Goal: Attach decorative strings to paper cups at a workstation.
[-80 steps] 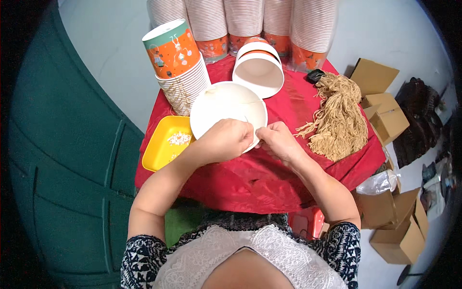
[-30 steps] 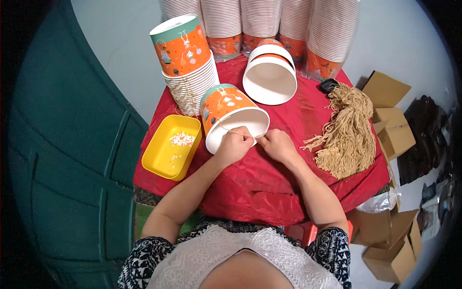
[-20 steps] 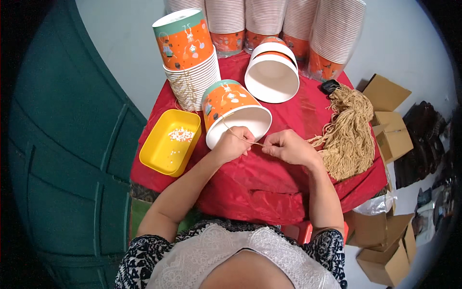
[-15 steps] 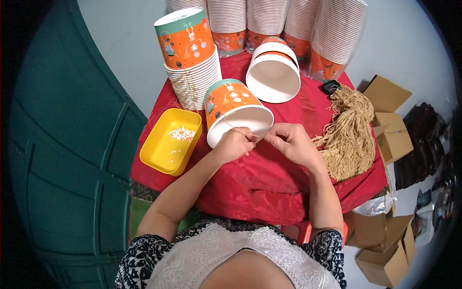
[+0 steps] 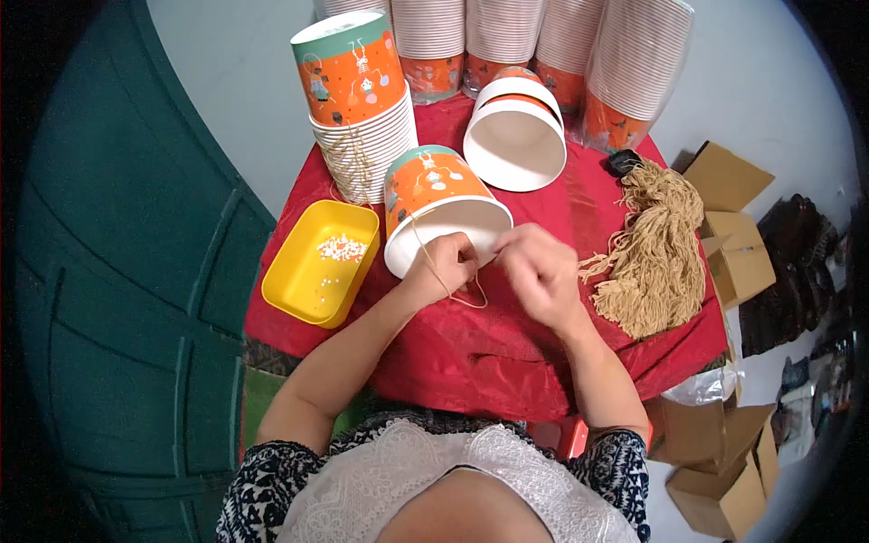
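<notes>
An orange and green paper bucket [image 5: 433, 181] lies tipped on its side, its white open mouth toward me. From its side runs a thin tan string [image 5: 433, 262], which crosses over my left hand and loops down onto the cloth. My left hand [image 5: 444, 265] is closed at the lower rim, fingers pinched on the string. Just right of it, my right hand [image 5: 540, 276] is raised with its fingers curled together and blurred; what it pinches, if anything, is too smeared to make out.
A yellow tub [image 5: 299, 271] with small white pieces stands left. Behind it rises a bucket stack [image 5: 362, 158] draped with string. More buckets [image 5: 514, 145] lie farther back, before wrapped stacks [image 5: 634, 81]. A tan string bundle [image 5: 656, 262] lies right on the red cloth [image 5: 489, 362].
My right hand has moved slightly right and down, away from the left hand. The string, earlier stretched between both hands, now hangs in a slack loop over my left hand. The bucket shifted slightly.
</notes>
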Demonstrator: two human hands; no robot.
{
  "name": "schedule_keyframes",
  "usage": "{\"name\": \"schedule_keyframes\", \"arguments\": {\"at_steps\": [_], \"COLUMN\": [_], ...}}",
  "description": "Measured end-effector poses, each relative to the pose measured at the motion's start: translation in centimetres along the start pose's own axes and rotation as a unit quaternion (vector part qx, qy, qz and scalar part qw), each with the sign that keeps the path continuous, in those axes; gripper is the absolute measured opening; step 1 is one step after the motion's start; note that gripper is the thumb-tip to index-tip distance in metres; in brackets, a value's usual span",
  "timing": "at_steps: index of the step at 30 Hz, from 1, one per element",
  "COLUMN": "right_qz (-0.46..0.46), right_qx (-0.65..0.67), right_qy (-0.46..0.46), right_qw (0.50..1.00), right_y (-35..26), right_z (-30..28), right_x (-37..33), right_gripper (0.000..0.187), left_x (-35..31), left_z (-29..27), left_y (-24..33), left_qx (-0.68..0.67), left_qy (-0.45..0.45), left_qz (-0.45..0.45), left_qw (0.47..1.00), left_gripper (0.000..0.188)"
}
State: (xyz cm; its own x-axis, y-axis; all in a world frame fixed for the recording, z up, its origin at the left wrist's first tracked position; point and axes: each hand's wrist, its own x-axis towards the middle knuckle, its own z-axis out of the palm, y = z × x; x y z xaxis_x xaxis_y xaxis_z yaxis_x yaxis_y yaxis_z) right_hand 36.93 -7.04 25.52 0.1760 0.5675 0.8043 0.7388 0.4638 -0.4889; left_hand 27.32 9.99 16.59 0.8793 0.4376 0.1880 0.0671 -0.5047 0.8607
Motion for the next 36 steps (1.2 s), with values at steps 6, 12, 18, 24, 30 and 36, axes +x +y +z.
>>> {"name": "schedule_keyframes", "arguments": {"at_steps": [6, 12, 18, 24, 30, 36], "right_qz": [0.269, 0.236, 0.200, 0.176, 0.197, 0.212], "right_qx": [-0.146, -0.199, -0.210, -0.244, -0.210, -0.143], "right_qy": [-0.078, -0.154, -0.146, -0.160, -0.141, -0.110], "right_qw": [0.949, 0.939, 0.946, 0.940, 0.947, 0.960], "right_y": [3.2, 3.8, 4.4, 4.3, 4.8, 4.9], "right_z": [1.3, 2.1, 3.1, 3.6, 3.6, 3.5], "right_x": [-2.1, -2.8, -3.1, -3.0, -3.4, -3.5], "right_gripper": [0.012, 0.015, 0.014, 0.013, 0.012, 0.010], "left_x": [-0.4, -0.5, -0.5, -0.5, -0.2, -0.3], "left_z": [-0.1, 0.0, -0.2, -0.5, -1.0, -1.1], "left_y": [0.8, 0.4, 0.4, 0.5, 1.4, 2.0], "left_qx": [-0.136, -0.120, -0.096, -0.090, -0.095, 0.014], "left_qy": [-0.021, -0.016, -0.024, -0.029, -0.088, -0.069], "left_qz": [-0.039, -0.030, -0.013, -0.028, -0.082, -0.013], "left_qw": [0.990, 0.992, 0.995, 0.995, 0.988, 0.997], "left_gripper": [0.004, 0.005, 0.004, 0.005, 0.007, 0.009]}}
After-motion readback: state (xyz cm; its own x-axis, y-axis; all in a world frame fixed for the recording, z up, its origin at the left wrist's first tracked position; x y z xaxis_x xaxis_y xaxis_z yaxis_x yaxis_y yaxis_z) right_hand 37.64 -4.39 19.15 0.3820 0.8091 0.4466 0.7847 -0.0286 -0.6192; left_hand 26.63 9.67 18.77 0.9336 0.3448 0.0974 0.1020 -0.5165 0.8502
